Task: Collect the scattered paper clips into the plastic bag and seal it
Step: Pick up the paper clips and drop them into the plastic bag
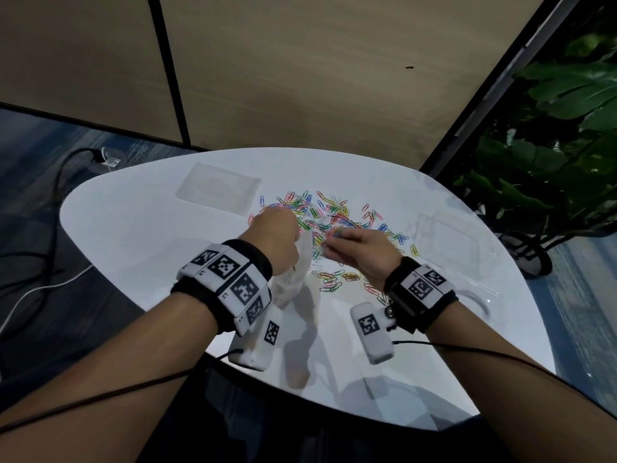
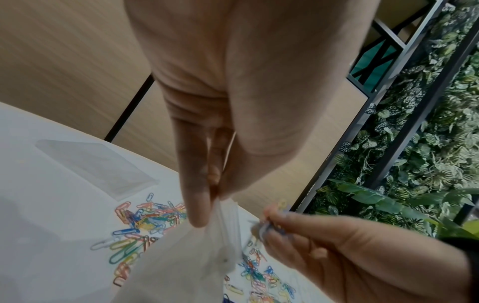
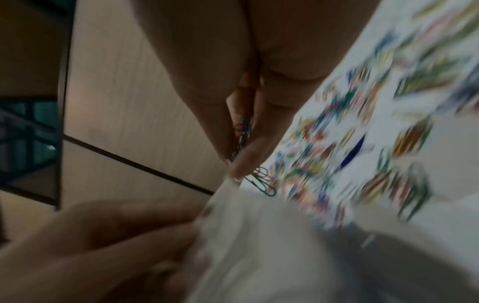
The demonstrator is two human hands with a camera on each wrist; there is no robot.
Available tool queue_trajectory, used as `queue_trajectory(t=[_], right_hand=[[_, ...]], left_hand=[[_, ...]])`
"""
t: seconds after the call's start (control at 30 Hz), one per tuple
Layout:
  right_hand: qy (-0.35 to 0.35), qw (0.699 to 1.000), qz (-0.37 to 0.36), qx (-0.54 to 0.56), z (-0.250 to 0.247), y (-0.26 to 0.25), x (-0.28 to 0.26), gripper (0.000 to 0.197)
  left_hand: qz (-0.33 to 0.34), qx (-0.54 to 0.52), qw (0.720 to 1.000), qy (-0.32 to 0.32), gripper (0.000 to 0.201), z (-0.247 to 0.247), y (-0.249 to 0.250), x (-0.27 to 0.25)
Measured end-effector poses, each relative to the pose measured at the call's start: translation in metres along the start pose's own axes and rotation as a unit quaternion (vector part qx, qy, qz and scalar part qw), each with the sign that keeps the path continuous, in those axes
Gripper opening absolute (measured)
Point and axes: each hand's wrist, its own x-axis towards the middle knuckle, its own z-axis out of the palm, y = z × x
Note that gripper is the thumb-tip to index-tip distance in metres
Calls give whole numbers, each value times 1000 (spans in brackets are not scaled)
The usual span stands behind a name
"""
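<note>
Many coloured paper clips (image 1: 320,208) lie scattered across the middle of the white table (image 1: 133,235). My left hand (image 1: 275,233) pinches the top edge of a clear plastic bag (image 1: 293,275), which hangs down above the table; the bag (image 2: 197,256) shows below my fingertips in the left wrist view. My right hand (image 1: 354,243) pinches a small bunch of paper clips (image 3: 261,180) just right of the bag's mouth. The same bunch (image 2: 274,223) is seen beside the bag.
A flat clear bag (image 1: 218,192) lies at the table's back left. A clear plastic tray (image 1: 450,235) sits at the right edge. Leafy plants (image 1: 551,128) stand to the right. Cables (image 1: 43,248) run on the floor at left.
</note>
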Motion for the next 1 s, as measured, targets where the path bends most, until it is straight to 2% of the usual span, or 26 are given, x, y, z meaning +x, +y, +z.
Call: queue_trajectory(t=[0.07,0.13,0.23,0.3,0.4,0.5,0.57,0.63,0.67,0.7,0.77,0.8,0.83,0.9,0.93,1.0], right_hand=[[-29,1000,-4,-3,24,0,-7,11],[-29,997,-23,-68,36,7,-10,8],[-45,976,-60,-204,39,13,-7,19],[-53,967,-66,-242,38,10,-6,25],[-39,980,-82,-178,33,-4,-7,25],[-5,984,-103,-148,19,-12,-3,25],[8,987,-89,-134,7,-7,3,27],[33,981,-69,-178,-3,1,11,28],[40,962,-53,-263,-8,3,12,26],[37,922,-23,-385,-12,5,12,25],[9,807,68,-586,-19,19,12,43],[-2,777,100,-622,-20,29,11,56],[-8,770,113,-628,-17,41,10,65],[-22,779,99,-618,-8,69,13,73],[-31,770,85,-632,-1,79,13,72],[-44,725,42,-686,10,99,16,66]], left_hand=[[-7,-18,1000,13,22,1,1,0],[-15,-43,999,19,22,2,2,0],[-15,-53,998,11,24,2,2,0],[-15,-59,998,14,27,1,2,0],[-26,-67,997,26,29,-1,-1,1],[-23,-52,998,25,23,-1,-3,1],[-22,-50,998,20,26,-2,-3,0],[-19,-49,998,18,26,-4,-4,0],[-18,-47,999,19,25,-5,-5,-1],[-17,-44,999,20,24,-5,-6,-1],[-16,-38,999,22,22,-6,-8,-1],[-17,-39,999,25,20,-6,-9,-1],[-19,-41,999,28,18,-5,-10,-1],[-25,-42,998,30,24,-6,-11,0],[-25,-42,998,30,26,-6,-12,0],[-19,-37,999,31,23,-6,-11,0]])
